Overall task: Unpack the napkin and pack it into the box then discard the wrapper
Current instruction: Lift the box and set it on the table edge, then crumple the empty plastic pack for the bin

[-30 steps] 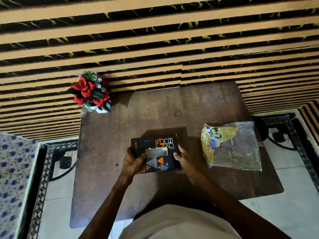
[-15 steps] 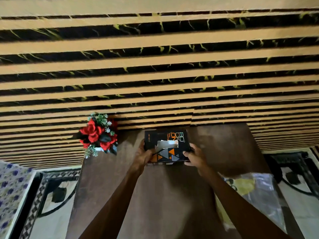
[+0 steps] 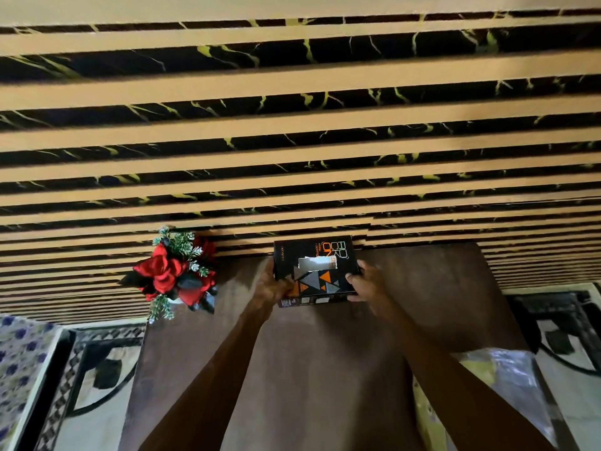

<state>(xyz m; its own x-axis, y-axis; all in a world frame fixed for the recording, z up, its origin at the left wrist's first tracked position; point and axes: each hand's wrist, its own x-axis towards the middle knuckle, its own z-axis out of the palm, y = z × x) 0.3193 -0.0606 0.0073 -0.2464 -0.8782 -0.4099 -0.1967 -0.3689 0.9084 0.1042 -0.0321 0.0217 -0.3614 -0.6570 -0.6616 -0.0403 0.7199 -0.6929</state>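
- Both hands clamp the box [image 3: 314,271] by its short ends in the head view: the left hand [image 3: 272,285] is wrapped round the left end with the thumb lying over the printed top, and the right hand [image 3: 363,285] has its fingers [image 3: 353,277] curled onto the right end, so each hand is closed on the box and nothing else.
- Arms are stretched well forward, and the box sits at the far edge of the table [image 3: 312,369], about midway along it; whether its base rests on the wood or hangs just above, I cannot tell.
- A torn slot in the box top shows something pale inside, likely the napkin (too small to be sure).
- By the look of it, the box is thin printed card: light, fairly stiff at the corners, easily dented across the broad top near the torn opening. Holding it by the two ends, as now, seems the safest purchase.
- At the near right corner of the table lies the wrapper [image 3: 494,388], clear film with yellow print, partly hidden behind the right forearm and well apart from the box. It should be very light, limp and a little slippery; pinching a bunched fold would hold better than a flat palm.
- Red flowers [image 3: 172,275] stand at the far left corner, near the left hand but apart from it.
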